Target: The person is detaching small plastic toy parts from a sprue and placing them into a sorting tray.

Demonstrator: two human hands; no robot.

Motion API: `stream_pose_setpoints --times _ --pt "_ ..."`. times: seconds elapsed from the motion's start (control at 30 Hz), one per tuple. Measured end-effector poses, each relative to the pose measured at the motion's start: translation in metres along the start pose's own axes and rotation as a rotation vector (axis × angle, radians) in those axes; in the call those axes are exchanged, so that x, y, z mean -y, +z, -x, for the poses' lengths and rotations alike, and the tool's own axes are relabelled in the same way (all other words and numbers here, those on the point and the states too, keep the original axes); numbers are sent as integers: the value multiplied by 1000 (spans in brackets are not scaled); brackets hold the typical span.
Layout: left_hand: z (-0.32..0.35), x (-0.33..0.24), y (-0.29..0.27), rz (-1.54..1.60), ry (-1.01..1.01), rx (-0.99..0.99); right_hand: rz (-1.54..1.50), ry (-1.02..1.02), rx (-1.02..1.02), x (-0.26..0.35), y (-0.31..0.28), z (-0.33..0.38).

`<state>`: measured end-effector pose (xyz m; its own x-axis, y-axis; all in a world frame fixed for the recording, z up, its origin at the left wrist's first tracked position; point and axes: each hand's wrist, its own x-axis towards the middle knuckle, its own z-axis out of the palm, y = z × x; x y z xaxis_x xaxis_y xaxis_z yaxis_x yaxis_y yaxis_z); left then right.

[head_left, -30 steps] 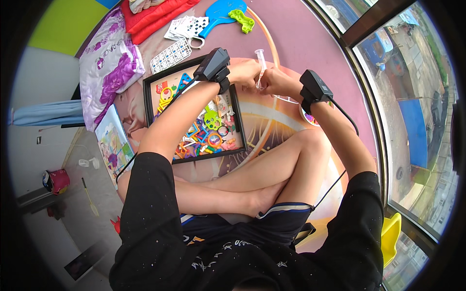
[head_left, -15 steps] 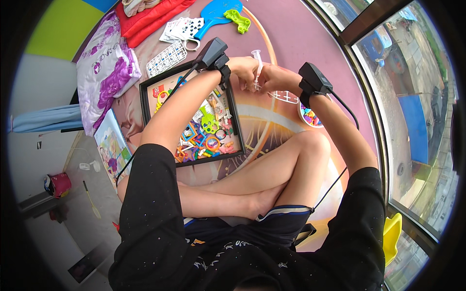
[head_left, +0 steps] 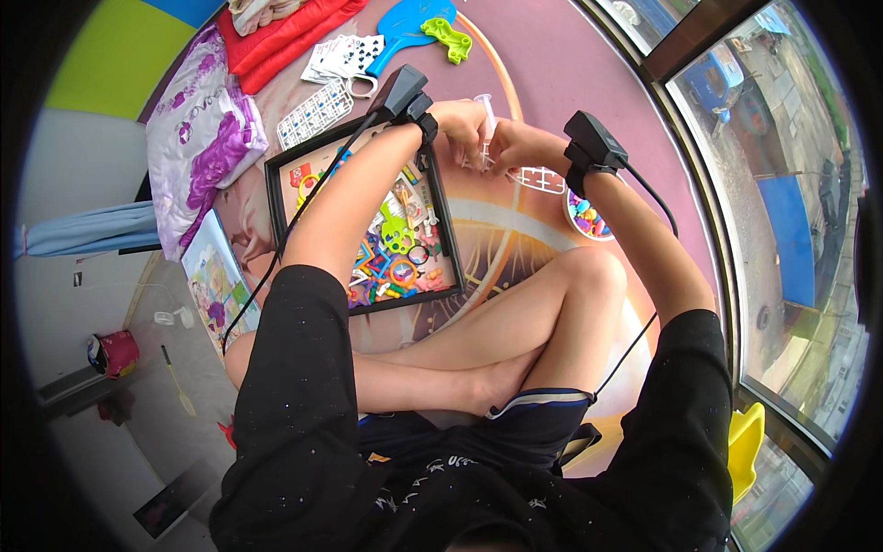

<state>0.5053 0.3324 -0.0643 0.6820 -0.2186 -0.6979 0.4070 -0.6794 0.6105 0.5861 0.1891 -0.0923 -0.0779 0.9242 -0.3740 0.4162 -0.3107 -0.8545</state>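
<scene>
A clear plastic syringe (head_left: 487, 118) stands nearly upright between my hands, its flanged plunger end pointing away from me. My left hand (head_left: 463, 129) has its fingers curled round the syringe's barrel. Close against it, my right hand (head_left: 527, 147) is closed at the syringe's lower end, and what its fingertips pinch is hidden. Under the right wrist a white plastic grid (head_left: 543, 180) shows on the patterned mat. Beside it sits a round tub (head_left: 572, 221) of small colourful pieces, partly covered by my right forearm.
A black-rimmed tray (head_left: 452, 247) of colourful small toys lies below my left forearm. Beyond are a white grid board (head_left: 315, 114), playing cards (head_left: 342, 57), a blue paddle (head_left: 405, 32) and a green toy piece (head_left: 448, 40). A window (head_left: 782, 184) borders the right side.
My left forearm and sleeve have shifted slightly right. Both hands stay together at the syringe, with only slight finger movement.
</scene>
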Motion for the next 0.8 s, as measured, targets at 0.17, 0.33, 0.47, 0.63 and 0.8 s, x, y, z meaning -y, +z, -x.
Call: stream_pose_setpoints --times 0.17,0.33,0.47,0.63,0.8 --pt "1 -8 -3 -124 2 -102 22 35 -28 -6 -2 -1" --pt "1 -3 -6 -71 9 -109 12 55 30 3 -7 1" --pt "-1 -5 -5 -60 9 -121 22 57 13 1 -4 -1" --pt "-2 -8 -1 -103 0 -156 37 37 -41 -1 -1 -3" --pt "5 -12 0 -109 1 -149 40 35 -19 9 1 4"
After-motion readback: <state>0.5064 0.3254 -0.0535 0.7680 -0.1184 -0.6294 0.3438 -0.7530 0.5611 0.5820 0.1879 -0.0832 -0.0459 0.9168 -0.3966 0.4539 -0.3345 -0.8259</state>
